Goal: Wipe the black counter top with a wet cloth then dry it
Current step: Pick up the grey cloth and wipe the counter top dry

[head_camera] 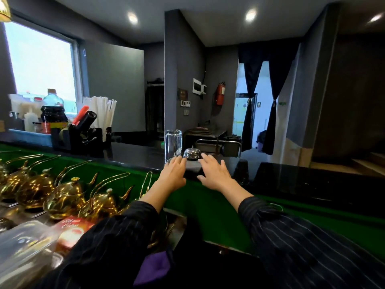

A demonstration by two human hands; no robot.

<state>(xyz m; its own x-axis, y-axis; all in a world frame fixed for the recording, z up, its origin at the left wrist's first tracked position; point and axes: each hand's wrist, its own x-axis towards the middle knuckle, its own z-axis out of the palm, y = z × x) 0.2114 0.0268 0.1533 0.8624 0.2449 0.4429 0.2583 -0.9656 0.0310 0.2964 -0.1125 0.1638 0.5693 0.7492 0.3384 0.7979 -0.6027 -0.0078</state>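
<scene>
Left hand [174, 174], right hand [215, 174]: fingers spread, flat, flanking dark cloth [192, 171]; hold unclear. Bell [191, 153], glass [173, 143] just beyond. Counter [312, 180]: wiping progress indeterminate; drying pending.

The room is dim, lit by three recessed ceiling spots [132, 17] and a large window [40, 61] at left that is blown out to white. The black worktop [137, 153] carries faint reflections, and the brass teapots [68, 197] glint. Wide-angle distortion bends the edges; the near sleeves [312, 247] and lower corners are blurred.
</scene>
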